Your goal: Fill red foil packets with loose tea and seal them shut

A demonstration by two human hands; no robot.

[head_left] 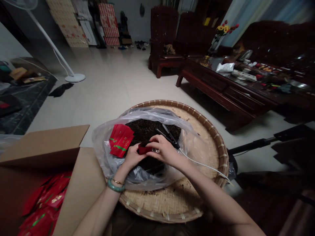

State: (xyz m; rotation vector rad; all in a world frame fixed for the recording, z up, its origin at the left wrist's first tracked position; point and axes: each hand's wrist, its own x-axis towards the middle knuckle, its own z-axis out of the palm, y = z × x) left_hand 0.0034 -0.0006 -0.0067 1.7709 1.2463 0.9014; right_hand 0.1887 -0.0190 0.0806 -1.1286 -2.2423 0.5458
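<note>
Both my hands hold a small red packet [142, 149] over a plastic bag [103, 134] of dark loose tea leaves [142, 126]. My left hand [133, 157] is closed on the packet's left side. From the right, the fingers of my right hand [163, 150] grip it near its top, where some dark leaf and a silvery bit show. Several flat red packets [121, 139] lie fanned on the bag's left part. Just beyond my right hand, a black heat sealer [168, 136], looking like a hair straightener, rests on the leaves, its white cord running right.
Beneath the bag is a round woven bamboo tray [211, 137] with scattered leaf bits. An open cardboard box [83, 183] with many red packets [49, 203] stands at left. A black stand arm [256, 144] reaches in from the right. Beyond are a wooden table [221, 85] and a fan base [75, 77].
</note>
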